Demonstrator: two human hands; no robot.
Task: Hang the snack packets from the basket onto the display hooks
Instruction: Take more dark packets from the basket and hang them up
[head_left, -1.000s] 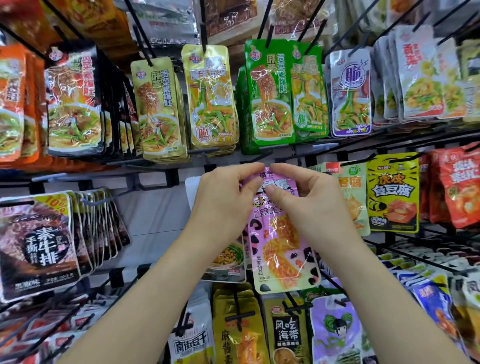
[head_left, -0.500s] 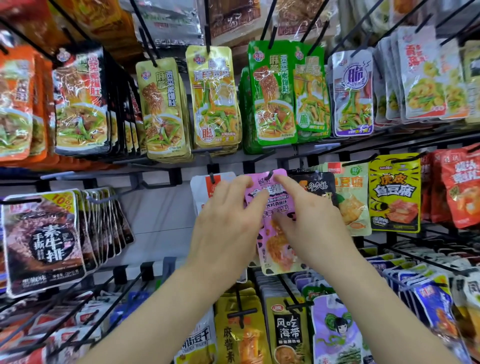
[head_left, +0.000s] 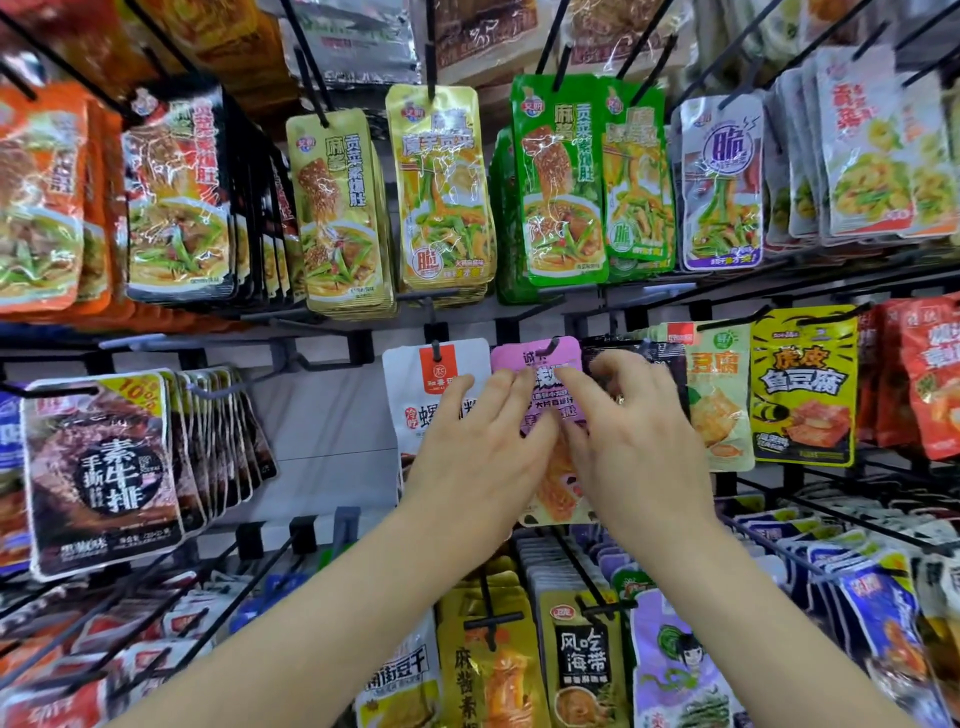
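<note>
— Where is the pink packet (head_left: 537, 364)?
— Up against the middle row of the rack; its top edge sits at a display hook (head_left: 555, 343); a white packet (head_left: 436, 374) hangs just beside it on the left, a black packet (head_left: 636, 353) on the right.
— And the hands?
— The left hand (head_left: 480, 457) lies flat on the packet's left side, fingers straight and close together, pressing rather than pinching; the right hand (head_left: 636, 441) covers the right side, fingers curled and slightly spread; whether its thumb grips the packet cannot be told.
— Further right?
— A yellow tofu packet (head_left: 802, 384) hangs apart.
</note>
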